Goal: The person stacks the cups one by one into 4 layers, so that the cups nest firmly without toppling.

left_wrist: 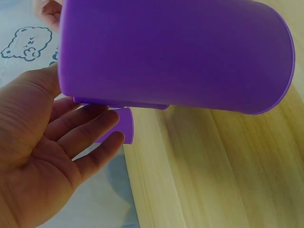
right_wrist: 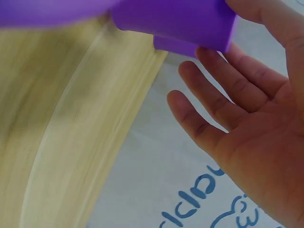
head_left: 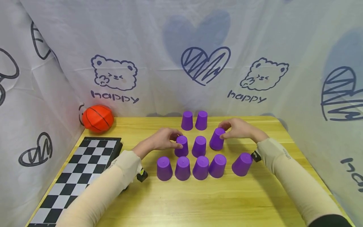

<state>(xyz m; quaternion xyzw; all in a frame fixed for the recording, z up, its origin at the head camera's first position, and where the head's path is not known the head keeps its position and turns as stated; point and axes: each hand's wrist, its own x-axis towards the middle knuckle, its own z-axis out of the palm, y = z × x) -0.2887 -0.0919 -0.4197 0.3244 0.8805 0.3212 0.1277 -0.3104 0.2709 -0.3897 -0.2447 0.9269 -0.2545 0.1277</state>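
Note:
Several purple cups stand upside down in rows on the wooden table (head_left: 198, 201). My left hand (head_left: 165, 138) holds the left cup of the middle row (head_left: 182, 148), thumb on its near side and fingers over the far side. In the left wrist view that cup (left_wrist: 175, 52) fills the top, with the left hand (left_wrist: 52, 142) beneath it, fingers nearly straight. My right hand (head_left: 237, 128) pinches the right middle-row cup (head_left: 216, 141), which leans to the left. The right wrist view shows that cup (right_wrist: 180, 19) above the right hand (right_wrist: 247, 123).
Two cups (head_left: 194, 120) stand at the back and several along the front; the front right one (head_left: 242, 164) tilts. An orange ball (head_left: 98, 118) lies at the back left, and a chessboard (head_left: 79, 170) along the left edge. A printed cloth (head_left: 181, 56) surrounds the table.

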